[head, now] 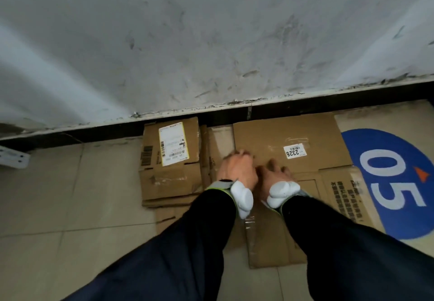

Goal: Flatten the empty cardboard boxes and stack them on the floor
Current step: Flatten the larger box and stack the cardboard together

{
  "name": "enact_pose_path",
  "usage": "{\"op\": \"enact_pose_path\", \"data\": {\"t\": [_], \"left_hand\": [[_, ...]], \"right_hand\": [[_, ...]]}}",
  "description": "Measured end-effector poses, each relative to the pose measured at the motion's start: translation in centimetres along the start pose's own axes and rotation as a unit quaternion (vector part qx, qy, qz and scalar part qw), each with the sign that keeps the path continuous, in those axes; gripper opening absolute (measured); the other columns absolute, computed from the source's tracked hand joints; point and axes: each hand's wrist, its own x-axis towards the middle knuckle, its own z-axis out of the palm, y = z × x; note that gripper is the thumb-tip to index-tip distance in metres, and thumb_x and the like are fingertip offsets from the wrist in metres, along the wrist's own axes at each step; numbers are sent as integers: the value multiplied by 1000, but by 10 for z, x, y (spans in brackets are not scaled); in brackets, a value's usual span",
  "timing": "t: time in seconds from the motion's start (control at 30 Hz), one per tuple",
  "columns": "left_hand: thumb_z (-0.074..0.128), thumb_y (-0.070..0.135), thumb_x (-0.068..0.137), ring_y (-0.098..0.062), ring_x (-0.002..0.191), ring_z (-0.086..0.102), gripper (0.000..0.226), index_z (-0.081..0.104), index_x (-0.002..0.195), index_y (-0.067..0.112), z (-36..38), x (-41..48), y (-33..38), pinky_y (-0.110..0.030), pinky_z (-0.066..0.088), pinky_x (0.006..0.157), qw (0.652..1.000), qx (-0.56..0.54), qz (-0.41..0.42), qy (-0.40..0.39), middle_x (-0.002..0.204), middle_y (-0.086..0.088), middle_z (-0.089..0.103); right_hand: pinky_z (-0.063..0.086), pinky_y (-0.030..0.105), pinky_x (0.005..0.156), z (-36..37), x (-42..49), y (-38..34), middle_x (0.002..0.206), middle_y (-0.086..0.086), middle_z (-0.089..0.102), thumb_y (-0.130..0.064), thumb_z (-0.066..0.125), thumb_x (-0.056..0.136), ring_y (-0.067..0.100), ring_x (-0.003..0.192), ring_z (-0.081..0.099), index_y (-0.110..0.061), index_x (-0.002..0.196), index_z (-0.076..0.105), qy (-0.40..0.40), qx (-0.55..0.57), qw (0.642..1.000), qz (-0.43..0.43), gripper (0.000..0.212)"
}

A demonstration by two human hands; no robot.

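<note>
Beige floor tiles [70, 195] fill the left side, and a small flattened box with a white shipping label [172, 144] lies at the dark baseboard [305, 105]. Just beside it, the left hand [237, 171] and the right hand [274, 178] press palm-down, close together, on a larger flattened box [293, 141] with a "2326" sticker [292, 150]. Fingers look spread and flat, gripping nothing. Farther right lies cardboard with a blue "05" oval [387, 178].
</note>
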Motion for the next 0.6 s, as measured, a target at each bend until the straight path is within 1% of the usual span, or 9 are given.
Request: {"op": "enact_pose_path", "data": {"t": [0.1,0.17,0.23,0.3,0.37,0.43,0.5,0.57,0.6], "left_hand": [[48,25,95,-28,104,63,23,64,112,24,-38,0,-38,-35,51,89,983,-65,-84,151,117,-5,62],[52,28,93,-31,105,63,20,64,108,24,-57,-2,-83,-36,50,89,948,-102,-194,233,115,-7,64],[58,40,89,-35,110,61,30,61,113,22,-65,-13,-137,-41,50,93,901,-123,-315,270,121,-11,61],[62,59,83,-38,122,55,63,52,129,17,-57,-24,-180,-45,45,101,878,-129,-410,208,133,-17,54],[64,76,73,-40,132,46,103,38,145,7,-41,-30,-202,-46,39,108,858,-197,-461,111,144,-23,46],[62,89,54,-39,133,47,132,35,148,1,-21,-29,-214,-45,37,112,826,-272,-491,52,145,-23,48],[56,97,44,-37,129,52,138,44,143,2,-8,-29,-217,-43,41,109,831,-249,-498,2,140,-20,55],[61,92,52,-37,126,55,125,52,137,1,-2,-28,-215,-40,43,107,850,-217,-480,-12,135,-19,58],[65,88,52,-36,121,59,120,57,133,0,-1,-28,-214,-40,45,105,849,-235,-473,-5,131,-18,61]], "right_hand": [[40,47,107,-21,-8,-27,146,16,35,-31,55,90,40,131,39,-14,141,41,106,59,993,-5,56],[44,42,103,-30,-11,-50,143,19,40,-34,50,94,40,126,47,-9,140,42,138,125,982,-35,53],[45,39,98,-31,-11,-77,140,20,45,-44,48,97,40,122,51,-7,141,41,124,158,978,-58,59],[46,39,96,-26,-6,-97,138,20,51,-62,47,92,38,121,54,-6,144,38,80,172,980,-52,77],[46,38,94,-19,0,-107,134,18,55,-75,45,85,37,119,57,-6,141,38,39,166,985,-36,90],[47,39,95,-9,8,-113,134,17,55,-81,44,80,36,118,57,-6,139,40,9,160,987,-19,95],[47,41,96,-3,14,-115,134,16,53,-85,44,75,36,117,57,-8,137,41,12,149,989,-14,99],[47,43,96,0,19,-116,134,15,51,-88,46,70,35,115,57,-10,135,42,30,141,990,-14,102],[47,43,96,0,22,-116,133,15,51,-87,49,70,35,114,57,-10,135,42,34,139,990,-16,101]]}}
